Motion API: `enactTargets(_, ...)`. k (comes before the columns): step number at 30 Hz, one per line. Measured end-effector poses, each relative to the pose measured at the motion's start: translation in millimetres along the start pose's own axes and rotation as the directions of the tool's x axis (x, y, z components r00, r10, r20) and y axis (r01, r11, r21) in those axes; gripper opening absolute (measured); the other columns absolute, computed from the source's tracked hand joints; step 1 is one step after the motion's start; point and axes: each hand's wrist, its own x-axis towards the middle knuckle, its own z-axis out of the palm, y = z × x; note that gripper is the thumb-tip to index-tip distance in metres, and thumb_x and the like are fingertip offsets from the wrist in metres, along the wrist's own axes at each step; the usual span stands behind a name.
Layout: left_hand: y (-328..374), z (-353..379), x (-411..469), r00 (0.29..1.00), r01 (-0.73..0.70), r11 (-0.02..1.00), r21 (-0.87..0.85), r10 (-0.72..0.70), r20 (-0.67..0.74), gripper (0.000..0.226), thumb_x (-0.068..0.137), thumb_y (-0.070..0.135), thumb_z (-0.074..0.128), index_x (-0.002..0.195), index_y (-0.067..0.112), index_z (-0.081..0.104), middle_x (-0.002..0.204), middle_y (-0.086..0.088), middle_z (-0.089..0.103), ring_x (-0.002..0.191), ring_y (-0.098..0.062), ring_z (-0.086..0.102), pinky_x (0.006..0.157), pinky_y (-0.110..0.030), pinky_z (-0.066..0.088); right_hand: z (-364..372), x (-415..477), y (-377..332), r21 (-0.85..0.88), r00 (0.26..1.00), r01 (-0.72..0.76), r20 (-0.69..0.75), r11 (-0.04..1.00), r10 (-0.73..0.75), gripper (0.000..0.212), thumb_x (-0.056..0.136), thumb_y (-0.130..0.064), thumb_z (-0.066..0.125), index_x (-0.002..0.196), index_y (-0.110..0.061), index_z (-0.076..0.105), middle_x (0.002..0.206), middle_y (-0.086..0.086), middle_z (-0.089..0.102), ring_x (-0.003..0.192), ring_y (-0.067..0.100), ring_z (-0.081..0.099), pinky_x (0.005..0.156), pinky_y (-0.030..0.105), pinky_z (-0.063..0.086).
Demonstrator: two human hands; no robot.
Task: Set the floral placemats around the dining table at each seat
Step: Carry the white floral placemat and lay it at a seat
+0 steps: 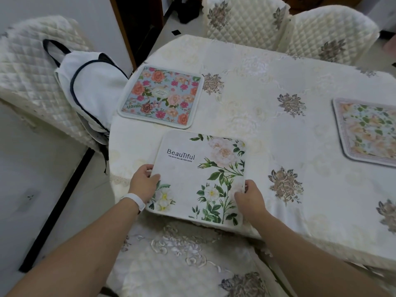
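A white placemat (192,174) printed with green stems, pale roses and the word "BeauTiful" lies at the near edge of the dining table (267,129). My left hand (143,183) grips its left edge, thumb on top. My right hand (249,197) grips its right edge the same way. A blue placemat (161,95) with pink and orange flowers lies flat at the table's left end. A third floral placemat (368,131) with peach flowers and green leaves lies at the right, cut off by the frame.
Quilted cream chairs stand around the table: one at the left (27,78) with a white bag (92,88) on it, two at the far side (244,20), one right below me (182,264). A cream embroidered cloth covers the table.
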Motion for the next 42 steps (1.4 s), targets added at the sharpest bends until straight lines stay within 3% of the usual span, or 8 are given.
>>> enactTargets(3,-3,2,0,1.0,-0.013,0.999,0.048,0.014,-0.023,0.019,0.091,0.011,0.058,0.107,0.02,0.053,0.089,0.006,0.061,0.074,-0.004,0.057,0.057,-0.016,0.038,1,3,3,-0.02,1.0,0.011,-0.004,1.0,-0.011,0.02,0.084,-0.007,0.048,0.103,-0.011,0.051,0.095,0.015,0.064,0.071,0.021,0.054,0.064,0.034,0.05)
enactTargets(7,-7,3,1,0.999,-0.031,0.996,0.085,0.034,-0.039,0.02,0.091,0.011,0.058,0.107,0.021,0.054,0.091,0.005,0.061,0.08,-0.012,0.058,0.061,-0.018,0.04,1,4,5,-0.018,1.0,0.027,-0.002,0.999,-0.027,0.033,0.086,-0.008,0.051,0.118,-0.012,0.051,0.089,0.003,0.065,0.071,0.018,0.061,0.06,0.032,0.052)
enactTargets(11,-11,-2,3,0.994,-0.074,0.983,0.168,0.086,-0.067,0.029,0.089,0.005,0.057,0.117,0.013,0.056,0.102,-0.004,0.06,0.088,-0.017,0.056,0.079,-0.028,0.042,0,2,6,-0.057,0.998,0.058,-0.021,0.997,-0.06,0.054,0.084,-0.013,0.056,0.135,-0.014,0.041,0.091,0.003,0.065,0.068,0.017,0.063,0.052,0.026,0.045)
enactTargets(15,-22,-9,2,0.988,-0.15,0.944,0.295,0.154,0.011,0.034,0.086,0.006,0.061,0.119,0.012,0.059,0.107,-0.008,0.058,0.091,-0.018,0.058,0.088,-0.037,0.052,-2,-3,14,-0.185,0.996,0.088,0.01,0.979,-0.088,0.07,0.079,-0.027,0.057,0.143,-0.018,0.03,0.114,0.015,0.057,0.088,0.031,0.063,0.071,0.044,0.059)
enactTargets(17,-28,-14,-3,0.976,-0.216,0.913,0.347,0.197,0.09,0.038,0.084,0.013,0.066,0.122,0.014,0.058,0.115,-0.007,0.055,0.097,-0.019,0.056,0.092,-0.04,0.051,-3,-10,16,-0.269,0.992,0.125,0.041,0.955,-0.119,0.067,0.084,-0.026,0.06,0.144,-0.018,0.031,0.124,0.01,0.048,0.098,0.029,0.06,0.08,0.043,0.056)
enactTargets(23,-38,-28,-14,0.899,-0.416,0.663,0.623,0.196,0.392,0.085,0.072,0.045,0.075,0.144,0.024,0.035,0.153,-0.003,0.028,0.139,-0.025,0.027,0.112,-0.042,0.031,0,-24,31,-0.52,0.956,0.288,0.112,0.804,-0.27,0.054,0.086,-0.03,0.064,0.135,-0.015,0.048,0.127,0.01,0.046,0.116,0.027,0.045,0.094,0.035,0.044)
enactTargets(29,-46,-27,-15,0.862,-0.492,0.455,0.742,0.139,0.487,0.106,0.062,0.06,0.076,0.148,0.034,0.019,0.161,-0.006,0.004,0.146,-0.028,0.009,0.116,-0.048,0.022,10,-35,35,-0.502,0.956,0.291,0.116,0.814,-0.27,0.071,0.08,-0.039,0.07,0.141,-0.016,0.042,0.122,0.01,0.041,0.11,0.025,0.044,0.093,0.031,0.042)
enactTargets(42,-47,-28,-15,0.861,-0.503,0.443,0.742,0.181,0.476,0.098,0.068,0.058,0.072,0.148,0.035,0.02,0.162,-0.003,0.002,0.146,-0.026,0.009,0.116,-0.047,0.02,19,-47,37,-0.509,0.96,0.273,0.098,0.816,-0.261,0.08,0.076,-0.054,0.072,0.141,-0.022,0.037,0.125,0.01,0.037,0.114,0.025,0.04,0.1,0.034,0.042)
